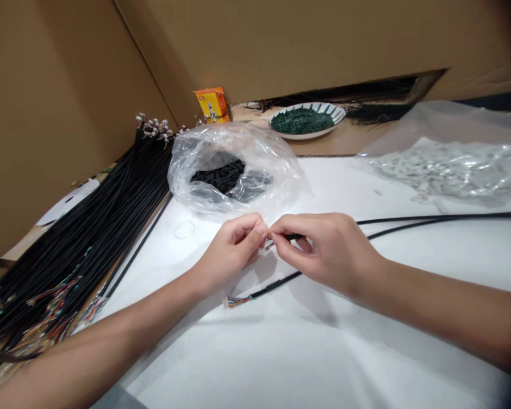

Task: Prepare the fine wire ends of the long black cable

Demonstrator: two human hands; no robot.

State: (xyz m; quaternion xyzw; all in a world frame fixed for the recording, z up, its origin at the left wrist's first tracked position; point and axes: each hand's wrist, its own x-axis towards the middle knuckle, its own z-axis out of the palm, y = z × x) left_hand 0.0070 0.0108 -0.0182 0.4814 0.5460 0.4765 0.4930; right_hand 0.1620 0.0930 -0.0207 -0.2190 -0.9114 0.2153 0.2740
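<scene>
Left hand (243, 241) pinches the wire end of the black cable (297, 237), frame center; right hand (330, 247) grips its sheath. Second cable end with white connector (226, 303) lies just below.

A workshop, by the look of it: bundled black cables (123, 193) on the left, a white desk (255, 352), bagged small parts (221, 175), cardboard (281, 45) walling the far side.

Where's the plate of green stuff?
In the head view, the plate is at the back, just right of the orange packet, beyond the bag of black pieces.
</scene>
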